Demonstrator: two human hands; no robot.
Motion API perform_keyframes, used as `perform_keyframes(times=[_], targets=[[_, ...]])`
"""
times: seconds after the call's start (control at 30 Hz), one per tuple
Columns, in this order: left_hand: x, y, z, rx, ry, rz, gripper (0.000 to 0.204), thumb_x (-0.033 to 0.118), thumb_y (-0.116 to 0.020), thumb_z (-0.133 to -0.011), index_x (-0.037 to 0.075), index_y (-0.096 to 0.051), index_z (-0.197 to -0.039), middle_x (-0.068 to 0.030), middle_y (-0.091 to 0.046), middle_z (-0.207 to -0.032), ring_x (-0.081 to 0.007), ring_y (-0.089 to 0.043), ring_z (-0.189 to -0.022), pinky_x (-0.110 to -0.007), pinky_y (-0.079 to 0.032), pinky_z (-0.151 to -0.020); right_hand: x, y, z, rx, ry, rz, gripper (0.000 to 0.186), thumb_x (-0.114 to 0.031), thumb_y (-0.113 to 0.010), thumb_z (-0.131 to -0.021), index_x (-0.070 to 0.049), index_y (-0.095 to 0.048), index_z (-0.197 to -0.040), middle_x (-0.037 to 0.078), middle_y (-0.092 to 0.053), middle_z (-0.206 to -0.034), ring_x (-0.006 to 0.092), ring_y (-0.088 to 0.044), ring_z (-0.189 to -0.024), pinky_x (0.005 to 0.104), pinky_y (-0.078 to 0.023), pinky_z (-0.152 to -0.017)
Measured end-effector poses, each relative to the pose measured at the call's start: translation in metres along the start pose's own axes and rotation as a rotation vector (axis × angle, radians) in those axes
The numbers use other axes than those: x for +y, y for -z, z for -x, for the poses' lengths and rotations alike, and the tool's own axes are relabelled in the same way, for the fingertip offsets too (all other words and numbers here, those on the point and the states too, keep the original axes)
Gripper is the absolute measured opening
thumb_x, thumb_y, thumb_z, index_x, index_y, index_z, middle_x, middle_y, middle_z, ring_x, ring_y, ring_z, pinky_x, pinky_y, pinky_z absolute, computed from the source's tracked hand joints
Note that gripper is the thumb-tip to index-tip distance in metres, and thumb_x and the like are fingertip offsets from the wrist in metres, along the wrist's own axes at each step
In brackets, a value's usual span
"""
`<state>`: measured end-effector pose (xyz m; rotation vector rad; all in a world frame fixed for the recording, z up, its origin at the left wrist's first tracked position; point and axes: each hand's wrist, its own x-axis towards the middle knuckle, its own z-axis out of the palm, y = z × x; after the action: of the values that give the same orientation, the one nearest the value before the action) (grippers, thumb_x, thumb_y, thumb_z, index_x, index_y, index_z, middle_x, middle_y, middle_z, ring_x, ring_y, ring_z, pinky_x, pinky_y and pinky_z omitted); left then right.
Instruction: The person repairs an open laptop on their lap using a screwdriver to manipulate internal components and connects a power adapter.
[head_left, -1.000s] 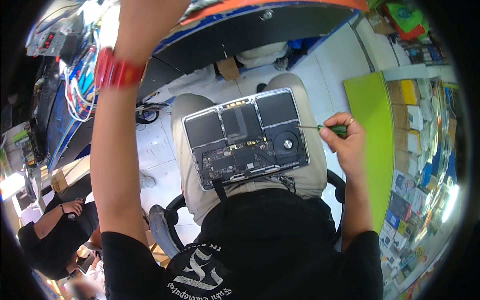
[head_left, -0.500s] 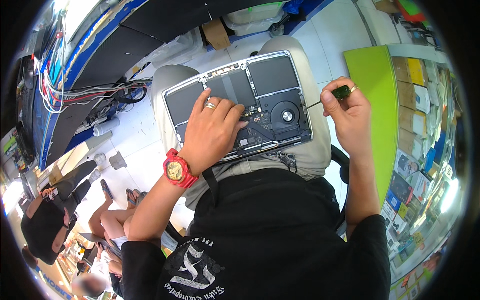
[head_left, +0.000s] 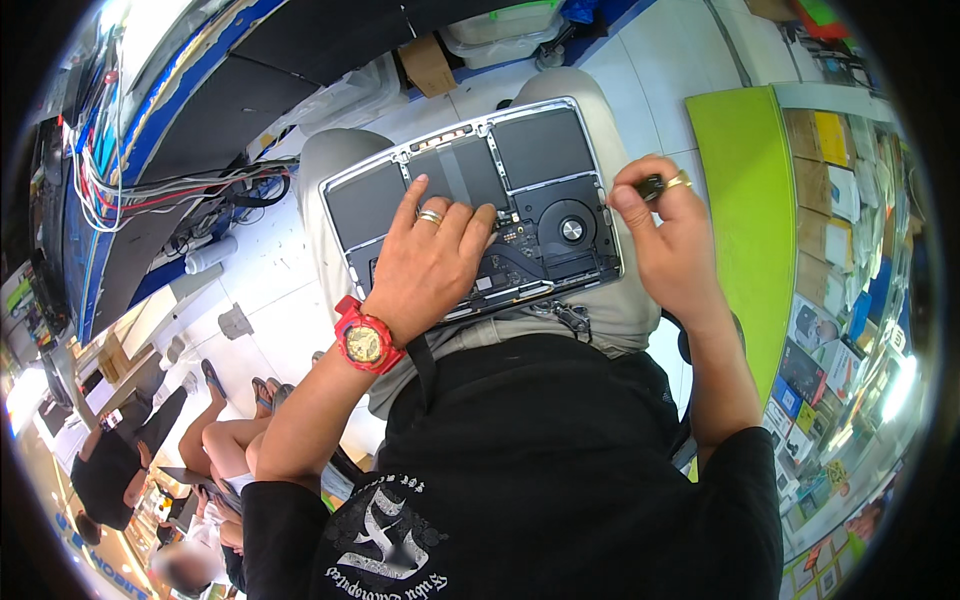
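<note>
Work stood at an opened stage: the laptop [head_left: 530, 190] lay across thighs in beige trousers [head_left: 640, 300], its bottom cover off and its insides facing up. Three black battery panels [head_left: 545, 145], a round fan [head_left: 571, 231] and part of a circuit board [head_left: 510, 245] showed in their places, so the opening looked done, with none of these large parts lifted out. Whether any screws were left could not be told at this size.

Over the laptop's left half lay the left hand [head_left: 425, 255], its index finger stretched onto the battery area, its other fingers bent and loosely spread, with nothing seen in their grasp. The right hand [head_left: 668, 235], at the laptop's right rim, had thumb and index finger closed on the dark handle of a screwdriver [head_left: 651, 187]; its shaft was mostly hidden, and whether the tip met the casing could not be told.

The laptop's near edge lay close to the black shirt [head_left: 560, 430]; its far edge pointed toward the knees. To the right, floor tiles [head_left: 655, 105] separated it from a green panel [head_left: 745, 230], which the right hand partly overlapped in view. To the left, loose cables [head_left: 235, 172] by the blue-edged worktop [head_left: 150, 130] reached near the left knee.
</note>
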<state>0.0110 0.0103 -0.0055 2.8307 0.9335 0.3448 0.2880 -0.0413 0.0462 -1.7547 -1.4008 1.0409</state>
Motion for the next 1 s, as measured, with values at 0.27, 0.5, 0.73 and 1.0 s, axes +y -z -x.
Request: perform_keyframes(times=[0.27,0.5,0.73,1.0], targets=[[0.004,-0.002,-0.002,0.012,0.143,0.15,0.038,0.015,-0.083,-0.091,0.006,-0.071,-0.126,-0.0085,-0.072,-0.098,-0.0302,-0.07,-0.101,-0.055,-0.043,-0.122,0.013,-0.043,-0.018,-0.199,0.608,0.59,0.023,-0.004,-0.075,-0.084,-0.006,-0.077,-0.107,0.011,-0.076,-0.096,0.0331,-0.074,-0.092,0.0452,-0.06,-0.082],[0.005,0.002,0.005,0.061,0.209,0.226,0.041,0.014,-0.084,-0.089,0.005,-0.071,-0.127,-0.0087,-0.071,-0.098,-0.0313,-0.069,-0.102,-0.056,-0.04,-0.123,0.023,-0.054,-0.032,-0.276,0.662,0.637,0.016,-0.008,-0.072,-0.086,-0.005,-0.079,-0.1,0.009,-0.076,-0.096,0.0287,-0.074,-0.093,0.0432,-0.061,-0.079],[0.005,0.002,0.0,0.072,0.227,0.256,0.035,0.011,-0.083,-0.089,0.005,-0.072,-0.122,-0.0078,-0.071,-0.094,-0.0306,-0.069,-0.102,-0.056,-0.04,-0.123,0.033,-0.06,-0.035,-0.211,0.73,0.583,0.017,-0.008,-0.073,-0.088,-0.004,-0.076,-0.104,0.009,-0.071,-0.092,0.0298,-0.07,-0.086,0.0438,-0.058,-0.074],[0.006,0.0,-0.003,0.072,0.237,0.283,0.028,0.006,-0.08,-0.091,0.007,-0.073,-0.118,-0.007,-0.071,-0.093,-0.0298,-0.069,-0.1,-0.057,-0.041,-0.122,0.032,-0.06,-0.038,-0.225,0.671,0.541,0.015,-0.009,-0.071,-0.089,-0.004,-0.078,-0.101,0.01,-0.077,-0.098,0.0312,-0.073,-0.091,0.0445,-0.061,-0.078]])
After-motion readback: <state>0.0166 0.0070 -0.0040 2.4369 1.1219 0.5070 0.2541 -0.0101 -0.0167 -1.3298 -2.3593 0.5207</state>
